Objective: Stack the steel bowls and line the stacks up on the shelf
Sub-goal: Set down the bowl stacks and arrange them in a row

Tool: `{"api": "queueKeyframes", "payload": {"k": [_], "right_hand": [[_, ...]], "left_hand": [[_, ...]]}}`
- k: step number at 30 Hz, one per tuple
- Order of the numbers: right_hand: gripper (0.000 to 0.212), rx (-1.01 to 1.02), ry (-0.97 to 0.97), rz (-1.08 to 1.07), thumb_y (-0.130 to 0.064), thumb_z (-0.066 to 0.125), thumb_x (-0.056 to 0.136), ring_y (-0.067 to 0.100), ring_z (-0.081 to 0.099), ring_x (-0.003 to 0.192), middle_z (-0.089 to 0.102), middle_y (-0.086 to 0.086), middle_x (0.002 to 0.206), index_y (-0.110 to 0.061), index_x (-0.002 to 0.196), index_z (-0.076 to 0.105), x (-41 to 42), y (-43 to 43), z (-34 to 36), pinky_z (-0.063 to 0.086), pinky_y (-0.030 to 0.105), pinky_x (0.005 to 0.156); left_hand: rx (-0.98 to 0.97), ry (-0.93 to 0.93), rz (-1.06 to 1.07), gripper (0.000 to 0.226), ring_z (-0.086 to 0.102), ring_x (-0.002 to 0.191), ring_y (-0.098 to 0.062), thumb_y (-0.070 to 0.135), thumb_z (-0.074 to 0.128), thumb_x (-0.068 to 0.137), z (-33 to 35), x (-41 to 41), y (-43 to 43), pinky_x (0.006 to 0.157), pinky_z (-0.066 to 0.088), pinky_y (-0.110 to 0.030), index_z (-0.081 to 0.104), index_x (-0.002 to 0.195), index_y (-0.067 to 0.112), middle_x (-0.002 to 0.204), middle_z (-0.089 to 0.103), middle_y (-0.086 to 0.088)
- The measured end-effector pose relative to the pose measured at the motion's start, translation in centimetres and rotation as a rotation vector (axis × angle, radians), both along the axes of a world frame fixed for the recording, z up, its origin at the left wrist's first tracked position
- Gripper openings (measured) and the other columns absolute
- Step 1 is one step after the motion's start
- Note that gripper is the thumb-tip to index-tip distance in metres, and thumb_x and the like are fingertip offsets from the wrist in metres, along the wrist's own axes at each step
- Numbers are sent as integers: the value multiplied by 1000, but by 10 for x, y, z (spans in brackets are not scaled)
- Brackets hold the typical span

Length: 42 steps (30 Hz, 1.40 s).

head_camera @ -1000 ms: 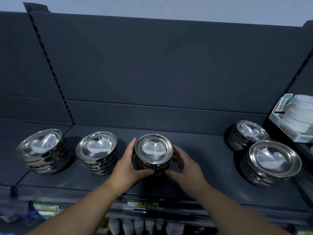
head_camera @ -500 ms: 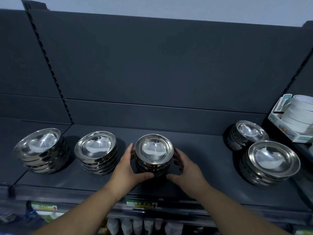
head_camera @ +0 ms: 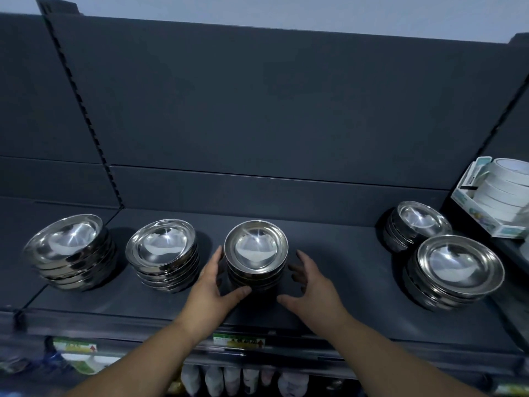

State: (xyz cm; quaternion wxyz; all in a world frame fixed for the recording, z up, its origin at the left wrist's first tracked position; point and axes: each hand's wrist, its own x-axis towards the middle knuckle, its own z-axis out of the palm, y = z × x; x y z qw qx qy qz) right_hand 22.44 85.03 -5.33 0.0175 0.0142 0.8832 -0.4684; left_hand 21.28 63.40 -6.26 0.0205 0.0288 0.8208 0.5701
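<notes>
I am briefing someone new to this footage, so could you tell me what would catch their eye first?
Five shiny stacks of steel bowls on the dark shelf: two at left, two at right, and the middle stack between both hands. The left hand touches its side; the right hand hovers open just beside it. White tape rolls in a box sit at far right.

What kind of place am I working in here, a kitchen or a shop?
Most likely a shop aisle. The dark shelf is retail gondola racking with a slotted upright, price labels sit on its front edge, and identical steel bowl stacks stand like stock.
</notes>
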Motion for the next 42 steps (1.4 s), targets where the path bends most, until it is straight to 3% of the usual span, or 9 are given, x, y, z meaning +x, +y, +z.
{"api": "queueKeyframes", "payload": {"k": [3, 6, 12, 16, 19, 23, 30, 34, 42], "right_hand": [[111, 11, 3, 39, -21, 84, 69, 5, 40, 134, 38, -10, 151, -26, 153, 12, -7, -1, 3, 34, 26, 113], [108, 16, 22, 74, -21, 84, 68, 4, 41, 133, 43, -15, 145, -30, 152, 17, -8, -3, 5, 34, 25, 112], [94, 40, 106, 28, -21, 85, 65, -2, 54, 110, 56, -12, 129, -31, 144, 35, 3, -10, 1, 40, 9, 94], [99, 90, 88, 29, -19, 84, 69, 2, 52, 112, 54, -9, 131, -28, 149, 26, 1, -6, 5, 40, 16, 99], [98, 76, 87, 81, -16, 81, 72, 2, 48, 123, 47, -14, 139, -32, 150, 24, -6, -4, 9, 38, 18, 104], [90, 58, 120, 123, -12, 78, 74, -9, 52, 109, 54, -23, 121, -45, 143, 31, -7, -7, 11, 39, 12, 99], [81, 34, 171, 38, -12, 78, 73, -18, 51, 104, 56, -19, 120, -35, 141, 41, -1, -10, 6, 36, -1, 91], [88, 42, 163, 51, -14, 81, 69, -8, 51, 112, 51, -21, 126, -32, 144, 36, -5, -9, 9, 39, 8, 99], [83, 13, 123, 29, -11, 78, 74, -5, 50, 114, 55, -23, 116, -40, 140, 38, -2, -13, 6, 39, 12, 99]], "left_hand": [[21, 31, 70, 109, 41, 133, -4, 39, 87, 60, -5, 5, 5, 114, 34, -35, 24, 149, 31, 148, 41, 7], [57, 33, 60, 113, 46, 129, -2, 50, 84, 50, -4, 7, 11, 112, 38, -35, 26, 146, 35, 141, 48, 11], [77, 36, 0, 111, 54, 113, 11, 14, 91, 58, 8, 0, 8, 106, 40, -21, 26, 145, 33, 126, 57, 20], [42, 18, 47, 131, 45, 128, -2, 44, 91, 42, 9, 1, 4, 113, 35, -30, 18, 149, 34, 140, 47, 13], [74, 41, 50, 115, 49, 125, -1, 48, 89, 43, 6, 5, 6, 110, 40, -33, 30, 142, 40, 136, 51, 14], [137, 47, 33, 94, 57, 115, 3, 21, 89, 62, 10, 2, 7, 106, 43, -29, 37, 138, 35, 124, 61, 16], [129, -14, -97, 96, 55, 115, 9, 10, 85, 68, 16, -14, 0, 102, 42, -14, 30, 143, 34, 127, 59, 15], [133, -22, -48, 104, 56, 118, 2, 19, 90, 61, 11, -10, 0, 106, 43, -28, 30, 145, 33, 130, 59, 15], [52, 37, -6, 92, 58, 113, 1, 16, 90, 59, 12, -12, 4, 102, 46, -26, 41, 134, 37, 121, 62, 16]]}}
